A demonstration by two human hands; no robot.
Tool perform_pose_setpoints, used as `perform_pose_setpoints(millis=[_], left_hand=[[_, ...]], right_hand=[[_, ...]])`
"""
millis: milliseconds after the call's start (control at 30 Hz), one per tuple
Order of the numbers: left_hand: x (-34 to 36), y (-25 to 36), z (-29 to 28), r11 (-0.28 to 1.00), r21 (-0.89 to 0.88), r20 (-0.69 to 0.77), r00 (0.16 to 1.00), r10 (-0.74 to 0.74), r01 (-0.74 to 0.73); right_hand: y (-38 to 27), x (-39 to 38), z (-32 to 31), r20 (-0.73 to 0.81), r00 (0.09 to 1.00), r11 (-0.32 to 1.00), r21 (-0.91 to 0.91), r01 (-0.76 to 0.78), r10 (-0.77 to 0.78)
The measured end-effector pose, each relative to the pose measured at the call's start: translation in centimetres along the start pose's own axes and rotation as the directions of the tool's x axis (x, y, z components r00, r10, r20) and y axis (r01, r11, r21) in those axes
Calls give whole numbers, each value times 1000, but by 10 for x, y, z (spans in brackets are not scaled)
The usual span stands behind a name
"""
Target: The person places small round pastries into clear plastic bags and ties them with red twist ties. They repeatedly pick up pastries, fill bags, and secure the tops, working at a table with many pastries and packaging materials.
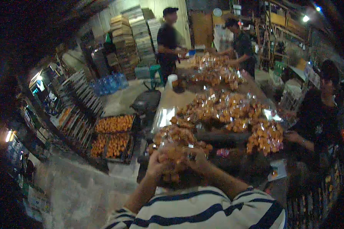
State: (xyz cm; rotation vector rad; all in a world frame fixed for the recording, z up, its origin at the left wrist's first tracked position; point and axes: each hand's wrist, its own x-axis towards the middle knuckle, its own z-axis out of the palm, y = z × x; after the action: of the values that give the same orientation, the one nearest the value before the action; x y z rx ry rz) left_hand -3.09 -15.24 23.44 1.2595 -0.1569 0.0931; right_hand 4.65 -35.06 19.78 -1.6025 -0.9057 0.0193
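Close in front of my body, a clear plastic bag of small round brown baked or fried pieces point(175, 155) is held up between my hands. My left hand point(158, 164) grips its left side with the fingers wrapped round. On the other side my right hand point(197, 158) is closed on the bag, some of its fingers hidden behind it. Just beyond lies a heap of similar brown pieces point(174, 134), partly covered by shiny plastic. Larger piles of filled clear bags point(225, 108) spread along the long table further away.
A co-worker at the right point(321, 103) reaches to more filled bags point(265, 137). Two other people point(168, 45) stand at the table's far end. Left of the table are trays of brown pieces point(114, 124), a dark covered seat point(146, 101), water bottles point(111, 83) and stacked trays point(78, 91).
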Motion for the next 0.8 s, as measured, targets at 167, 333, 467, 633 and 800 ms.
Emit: perform_pose_setpoints(millis=[167,333,467,633,800], left_hand=[[32,13,-1,896,445,-74,997,32,5],[38,3,10,952,304,35,999,13,-23],[66,-24,18,957,285,-103,994,-23,51],[83,-59,15,991,114,-77,995,-57,66],[91,-72,21,975,-23,-41,974,-223,222]], right_hand=[[-6,19,-29,-48,918,811,489,-322,394],[1,13,-39,-33,994,947,308,-94,109],[12,7,-32,-133,946,889,403,-219,294],[24,3,-40,-251,887,852,465,-240,387],[51,5,-56,-144,809,643,691,-330,569]])
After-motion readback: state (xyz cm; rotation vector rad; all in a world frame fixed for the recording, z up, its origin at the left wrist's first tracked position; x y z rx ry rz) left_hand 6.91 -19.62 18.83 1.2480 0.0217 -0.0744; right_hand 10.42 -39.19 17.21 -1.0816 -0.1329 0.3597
